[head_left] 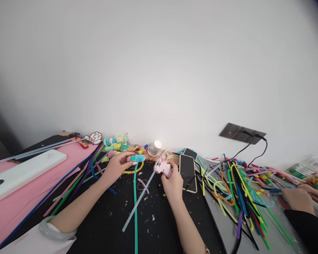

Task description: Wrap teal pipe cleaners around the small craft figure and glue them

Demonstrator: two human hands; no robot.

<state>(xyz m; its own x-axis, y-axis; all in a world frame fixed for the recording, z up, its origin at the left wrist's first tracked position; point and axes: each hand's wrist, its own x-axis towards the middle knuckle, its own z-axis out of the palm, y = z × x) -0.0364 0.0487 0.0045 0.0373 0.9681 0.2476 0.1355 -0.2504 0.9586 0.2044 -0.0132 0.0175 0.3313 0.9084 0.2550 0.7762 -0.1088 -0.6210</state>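
My left hand point(118, 165) pinches a short bundle of coiled pipe cleaner point(138, 158) in teal, blue and pink. A long teal pipe cleaner point(136, 215) hangs from it toward the table's front edge. Wrapped round the handle of a small pale-pink glue gun point(161, 166) is my right hand point(173, 181). The gun's nozzle points up and away, a little right of the bundle and apart from it. A long translucent glue stick point(137, 206) sticks out of its back. Behind the gun a white paper cup point(154, 148) leans on its side.
Several finished-looking pipe cleaner coils point(116, 140) lie by the wall. A white power bank point(26, 173) rests on pink sheets point(21, 215) at left. Phones, including one with a pale rim point(187, 173), and a tangle of pipe cleaners point(243, 190) lie at right. A co-worker's hands point(299, 199) are far right.
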